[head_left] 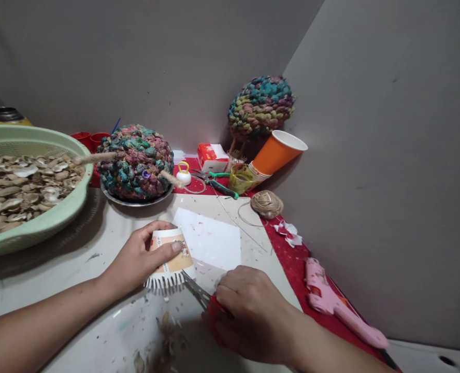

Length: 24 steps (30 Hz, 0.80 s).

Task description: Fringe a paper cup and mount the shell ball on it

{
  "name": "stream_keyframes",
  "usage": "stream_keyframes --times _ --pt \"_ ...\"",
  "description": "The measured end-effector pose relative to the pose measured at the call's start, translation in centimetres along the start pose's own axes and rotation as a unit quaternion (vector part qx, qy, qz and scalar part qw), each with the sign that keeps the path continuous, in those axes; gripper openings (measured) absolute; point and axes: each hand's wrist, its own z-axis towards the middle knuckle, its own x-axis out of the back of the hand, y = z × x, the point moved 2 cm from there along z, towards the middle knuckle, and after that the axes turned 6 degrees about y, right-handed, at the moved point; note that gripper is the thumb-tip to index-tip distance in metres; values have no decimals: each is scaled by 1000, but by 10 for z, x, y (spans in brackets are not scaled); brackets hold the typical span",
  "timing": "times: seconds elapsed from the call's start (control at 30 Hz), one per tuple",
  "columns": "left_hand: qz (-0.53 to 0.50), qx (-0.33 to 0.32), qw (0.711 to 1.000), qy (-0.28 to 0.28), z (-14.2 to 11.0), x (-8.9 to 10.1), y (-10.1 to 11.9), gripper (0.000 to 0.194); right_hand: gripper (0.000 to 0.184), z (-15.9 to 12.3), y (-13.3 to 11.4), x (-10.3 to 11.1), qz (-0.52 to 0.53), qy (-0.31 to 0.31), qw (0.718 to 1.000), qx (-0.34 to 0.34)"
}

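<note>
My left hand is closed around a printed paper cup, its thumb lying across the side. The cup is tipped so its cut edge faces me, and that edge is slit into a fringe of narrow strips. Red-handled scissors are gripped in my right hand. Their blade tips meet the cup's edge at the right end of the fringe. Most of the handle is hidden by my fingers. Under the cup, a white sheet of paper lies on the table.
Left stands a green basket of shells. Behind my hands, a colourful shell-covered ball rests in a metal dish. Farther back are an orange cup, pliers and a twine ball. A pink glue gun lies right.
</note>
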Motion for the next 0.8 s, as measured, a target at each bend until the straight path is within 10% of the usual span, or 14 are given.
stream_keyframes --times 0.8 --pt "-8 -7 1000 19 -2 -2 5 38 19 0 1 -3 91 13 996 -4"
